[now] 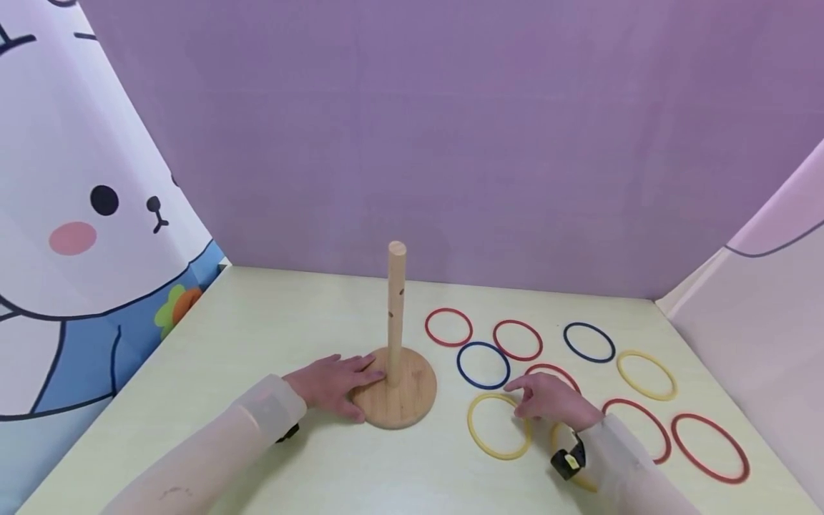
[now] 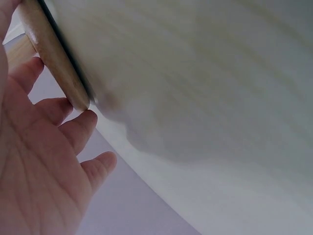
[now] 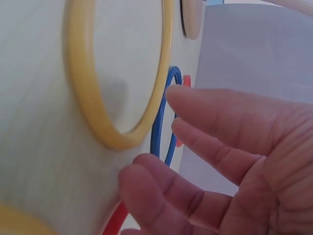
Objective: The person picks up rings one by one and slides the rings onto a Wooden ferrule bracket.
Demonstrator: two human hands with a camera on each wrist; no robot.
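Note:
Upright on the table, a wooden post (image 1: 395, 307) rises from a round wooden base (image 1: 412, 397). My left hand (image 1: 331, 385) rests against the left side of this base, fingers spread over its edge. In the left wrist view, several fingertips meet the base rim (image 2: 58, 63). My right hand (image 1: 552, 400) holds nothing; its forefinger and thumb are apart, over the right side of a yellow ring (image 3: 80, 54). A blue ring (image 3: 156, 139) lies just beyond that. Behind the right hand a red ring (image 1: 547, 365) is partly hidden, and another yellow ring (image 1: 584, 485) shows beneath the wrist.
Two red rings, one at the back (image 1: 447, 310) and one beside it (image 1: 542, 347), lie behind the blue one. Farther right are a second blue ring (image 1: 566, 340), a yellow ring (image 1: 674, 386) and two more red rings. A purple wall (image 1: 450, 143) stands behind the table.

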